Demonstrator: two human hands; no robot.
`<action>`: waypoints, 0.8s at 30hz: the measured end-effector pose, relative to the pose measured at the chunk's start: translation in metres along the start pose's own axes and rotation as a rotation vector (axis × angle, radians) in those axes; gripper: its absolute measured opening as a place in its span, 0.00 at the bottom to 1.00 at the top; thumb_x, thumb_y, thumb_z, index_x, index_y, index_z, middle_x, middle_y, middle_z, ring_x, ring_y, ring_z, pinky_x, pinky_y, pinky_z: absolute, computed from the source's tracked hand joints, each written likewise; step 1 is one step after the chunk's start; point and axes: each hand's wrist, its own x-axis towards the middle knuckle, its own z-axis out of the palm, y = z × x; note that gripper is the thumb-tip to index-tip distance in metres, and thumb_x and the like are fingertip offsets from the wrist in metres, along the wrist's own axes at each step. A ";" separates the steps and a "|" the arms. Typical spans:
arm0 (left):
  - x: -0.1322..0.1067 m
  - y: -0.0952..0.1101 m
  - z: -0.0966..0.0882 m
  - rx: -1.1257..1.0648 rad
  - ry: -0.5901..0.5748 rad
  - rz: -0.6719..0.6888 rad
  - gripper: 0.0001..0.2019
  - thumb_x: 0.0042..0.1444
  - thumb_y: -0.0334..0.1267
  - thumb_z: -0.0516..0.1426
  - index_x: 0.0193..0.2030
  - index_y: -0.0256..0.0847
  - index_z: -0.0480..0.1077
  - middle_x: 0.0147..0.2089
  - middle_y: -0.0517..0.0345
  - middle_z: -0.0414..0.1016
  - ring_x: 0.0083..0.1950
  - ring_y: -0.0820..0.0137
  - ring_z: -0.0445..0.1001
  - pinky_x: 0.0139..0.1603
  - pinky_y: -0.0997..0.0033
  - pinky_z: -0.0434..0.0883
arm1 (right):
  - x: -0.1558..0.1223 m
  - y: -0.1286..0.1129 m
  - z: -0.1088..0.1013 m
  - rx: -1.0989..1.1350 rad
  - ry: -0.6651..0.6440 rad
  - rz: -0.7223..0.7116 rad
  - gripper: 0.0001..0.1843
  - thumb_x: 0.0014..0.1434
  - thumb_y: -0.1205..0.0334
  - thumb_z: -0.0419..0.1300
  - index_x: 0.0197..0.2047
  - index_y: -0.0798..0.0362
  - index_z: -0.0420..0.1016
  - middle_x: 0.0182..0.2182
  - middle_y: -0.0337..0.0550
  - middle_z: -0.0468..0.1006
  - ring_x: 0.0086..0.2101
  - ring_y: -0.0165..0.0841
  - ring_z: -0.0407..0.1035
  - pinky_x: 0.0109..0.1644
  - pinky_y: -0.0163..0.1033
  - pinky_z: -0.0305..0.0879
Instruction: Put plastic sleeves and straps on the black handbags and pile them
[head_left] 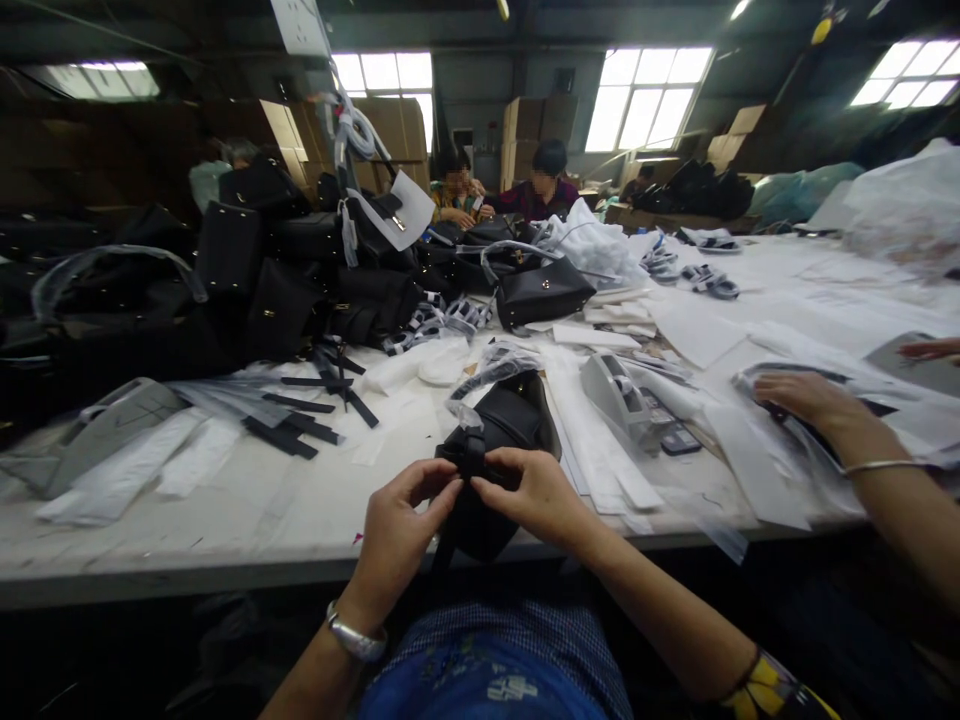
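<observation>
The left hand [401, 520] and the right hand [534, 495] meet over a black handbag [510, 415] that lies at the near edge of the white tabletop [300, 500]. The fingertips of both hands are pressed together on its dark strap [472, 452], pinching it from two sides (the lower end of the bag reaches a little over the edge). Just right of the bag stands a grey tape dispenser [619, 392], to the left lie loose black strips [311, 415] before a big pile of black bags [262, 280], and at the far right a co-worker's hand [806, 395] rests among white sheets [697, 335].
</observation>
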 end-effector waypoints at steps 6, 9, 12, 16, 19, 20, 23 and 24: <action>0.002 0.000 0.004 -0.112 0.028 -0.030 0.10 0.52 0.40 0.64 0.39 0.38 0.74 0.36 0.57 0.80 0.39 0.67 0.79 0.43 0.71 0.76 | 0.000 -0.001 0.007 -0.017 0.046 0.032 0.10 0.56 0.57 0.63 0.39 0.50 0.81 0.35 0.41 0.83 0.36 0.38 0.76 0.39 0.37 0.68; 0.004 0.001 0.001 -0.146 -0.002 -0.065 0.11 0.52 0.40 0.64 0.40 0.38 0.75 0.36 0.56 0.80 0.39 0.67 0.79 0.43 0.72 0.76 | 0.002 -0.002 0.007 -0.038 0.033 0.026 0.10 0.57 0.56 0.63 0.40 0.50 0.81 0.36 0.42 0.83 0.36 0.38 0.76 0.40 0.38 0.68; 0.008 0.001 -0.004 -0.174 -0.041 -0.099 0.11 0.52 0.40 0.64 0.40 0.38 0.76 0.37 0.56 0.81 0.39 0.67 0.80 0.42 0.73 0.75 | 0.004 -0.005 0.006 -0.055 0.019 0.025 0.10 0.57 0.56 0.62 0.40 0.50 0.80 0.36 0.42 0.83 0.37 0.39 0.76 0.40 0.39 0.67; 0.010 -0.002 -0.007 -0.190 -0.055 -0.121 0.10 0.52 0.40 0.65 0.40 0.38 0.77 0.37 0.56 0.81 0.39 0.67 0.79 0.41 0.73 0.75 | 0.005 -0.007 0.006 -0.046 -0.004 0.023 0.10 0.58 0.56 0.62 0.40 0.50 0.80 0.35 0.41 0.83 0.36 0.38 0.76 0.40 0.39 0.67; 0.009 -0.005 -0.008 -0.186 -0.059 -0.117 0.10 0.52 0.41 0.64 0.40 0.39 0.77 0.37 0.56 0.81 0.39 0.68 0.79 0.41 0.73 0.74 | 0.004 -0.007 0.008 -0.052 0.016 0.043 0.11 0.58 0.55 0.62 0.40 0.51 0.80 0.37 0.43 0.83 0.37 0.39 0.76 0.41 0.39 0.68; 0.008 -0.006 -0.008 -0.182 -0.057 -0.111 0.10 0.52 0.41 0.64 0.40 0.39 0.77 0.38 0.56 0.81 0.39 0.67 0.79 0.42 0.73 0.74 | 0.004 -0.006 0.009 -0.060 0.028 0.052 0.11 0.57 0.55 0.62 0.40 0.51 0.80 0.37 0.43 0.83 0.37 0.39 0.76 0.41 0.39 0.68; 0.009 -0.008 -0.009 -0.170 -0.059 -0.097 0.10 0.53 0.41 0.64 0.39 0.39 0.77 0.37 0.56 0.81 0.39 0.67 0.79 0.42 0.72 0.74 | 0.004 -0.005 0.012 -0.082 0.060 0.072 0.11 0.56 0.56 0.63 0.40 0.51 0.80 0.36 0.43 0.83 0.36 0.38 0.76 0.40 0.39 0.68; 0.010 -0.010 -0.009 -0.170 -0.067 -0.098 0.10 0.53 0.41 0.64 0.39 0.39 0.77 0.37 0.56 0.81 0.39 0.66 0.79 0.41 0.72 0.74 | 0.004 -0.005 0.014 -0.080 0.066 0.080 0.11 0.56 0.56 0.63 0.40 0.52 0.80 0.35 0.43 0.83 0.35 0.38 0.76 0.39 0.39 0.68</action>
